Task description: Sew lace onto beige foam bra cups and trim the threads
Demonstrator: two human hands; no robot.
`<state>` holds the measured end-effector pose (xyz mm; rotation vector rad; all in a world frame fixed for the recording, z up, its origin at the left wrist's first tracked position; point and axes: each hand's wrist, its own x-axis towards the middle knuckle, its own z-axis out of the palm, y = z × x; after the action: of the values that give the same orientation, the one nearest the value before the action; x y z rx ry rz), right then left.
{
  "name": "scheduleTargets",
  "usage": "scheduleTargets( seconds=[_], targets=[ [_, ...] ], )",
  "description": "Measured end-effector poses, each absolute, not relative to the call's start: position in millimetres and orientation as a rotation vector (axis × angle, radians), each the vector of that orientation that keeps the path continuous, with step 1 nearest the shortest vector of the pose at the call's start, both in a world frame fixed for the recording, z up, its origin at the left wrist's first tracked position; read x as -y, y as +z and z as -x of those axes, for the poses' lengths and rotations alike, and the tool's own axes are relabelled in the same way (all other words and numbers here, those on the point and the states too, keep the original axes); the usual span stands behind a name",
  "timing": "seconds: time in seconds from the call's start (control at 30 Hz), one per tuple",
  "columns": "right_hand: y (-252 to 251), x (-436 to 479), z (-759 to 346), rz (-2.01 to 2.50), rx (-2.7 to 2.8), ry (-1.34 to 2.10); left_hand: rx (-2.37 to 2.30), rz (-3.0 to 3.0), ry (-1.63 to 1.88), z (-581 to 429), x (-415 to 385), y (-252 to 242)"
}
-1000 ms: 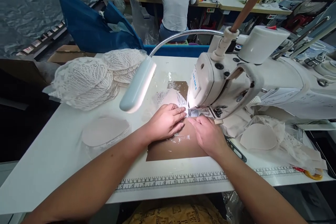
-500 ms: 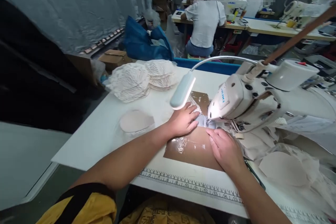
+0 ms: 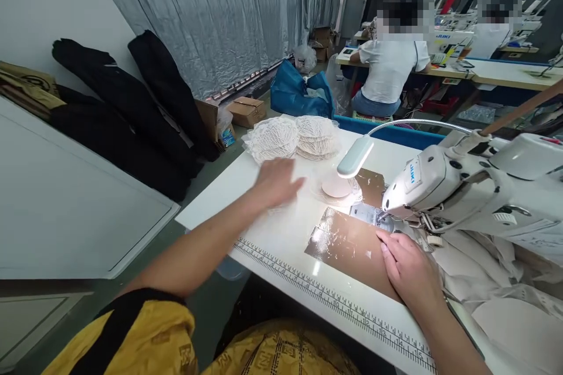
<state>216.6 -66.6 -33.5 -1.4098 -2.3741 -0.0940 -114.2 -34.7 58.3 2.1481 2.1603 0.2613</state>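
My left hand [image 3: 276,183] hovers over the white table [image 3: 220,205], blurred by motion, fingers stretched toward a round beige pad [image 3: 336,186] under the lamp. Beyond it lie two stacks of white lace cups [image 3: 292,136]. My right hand [image 3: 409,266] lies flat, fingers together, on the brown taped patch [image 3: 347,243] just in front of the needle of the white sewing machine [image 3: 461,187]. It holds nothing that I can see.
A gooseneck lamp [image 3: 356,156] hangs over the table. Beige fabric and pads [image 3: 497,299] pile up at the right. A ruler strip [image 3: 334,304] runs along the near edge. Another person in white sits at a far table [image 3: 389,70]. Blue bag, boxes, black rolls stand left.
My left hand has left the needle area and swung left and away over the table. The view has turned left. My right hand stays by the machine.
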Motion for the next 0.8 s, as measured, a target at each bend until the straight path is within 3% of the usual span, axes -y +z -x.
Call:
scheduleTargets(
  seconds=[0.07,0.17,0.33,0.47,0.63,0.8],
  targets=[
    [-34,67,-216,1.427,2.372,-0.068,-2.333,-1.935,0.216,147,46,50],
    [-35,67,-215,1.423,2.364,-0.023,-2.236,-1.949,0.241,172,69,33],
    [-28,67,-213,1.437,2.305,0.083,-1.413,-1.690,0.574,129,97,28],
    [-17,71,-213,1.403,2.087,0.281,-0.973,-1.674,0.497,61,80,34],
    [-10,74,-215,1.270,2.045,0.434,-1.063,-2.066,0.451,4,36,16],
    [-11,73,-213,1.247,2.275,0.380,-1.283,-2.279,0.452,-4,14,16]
  ],
)
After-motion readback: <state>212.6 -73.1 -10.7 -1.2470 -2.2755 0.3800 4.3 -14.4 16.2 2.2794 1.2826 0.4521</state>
